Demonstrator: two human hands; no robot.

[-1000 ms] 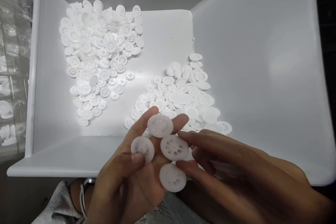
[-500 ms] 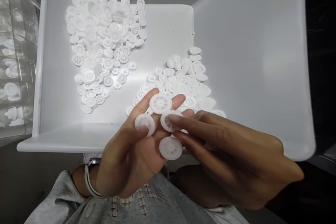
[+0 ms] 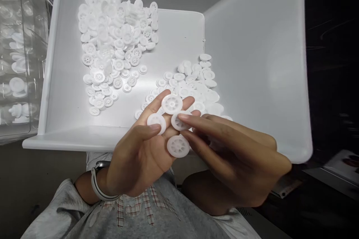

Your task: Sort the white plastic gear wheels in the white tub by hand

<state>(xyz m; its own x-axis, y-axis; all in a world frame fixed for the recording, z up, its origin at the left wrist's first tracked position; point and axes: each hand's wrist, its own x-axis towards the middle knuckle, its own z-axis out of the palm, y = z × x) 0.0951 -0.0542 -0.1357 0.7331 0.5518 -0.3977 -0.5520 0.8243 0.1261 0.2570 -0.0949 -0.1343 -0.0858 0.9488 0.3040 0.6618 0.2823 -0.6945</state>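
Note:
My left hand point(image 3: 143, 157), palm up and fingers slightly curled, holds several small white plastic discs with spoked centres. Its thumb presses one disc point(image 3: 157, 122) against the fingers, while another disc point(image 3: 172, 104) rests near the fingertips. Between the thumb and forefinger of my right hand point(image 3: 238, 153), a spoked disc point(image 3: 179, 121) is pinched above the left fingers. A further disc point(image 3: 178, 146) lies at the edge of the left palm, close to my right thumb. The other right fingers are partly hidden.
A white plastic bin point(image 3: 179, 26) with tall side walls sits in front of me. It holds a large pile of discs point(image 3: 112, 37) at left and a smaller pile point(image 3: 193, 86) behind my hands. Clear trays point(image 3: 17, 63) with white parts stand left of the bin.
The view has shifted a little, so the bin's right wall sits further left. The lowest disc has tilted to show its spokes more plainly. Both hands keep their holds.

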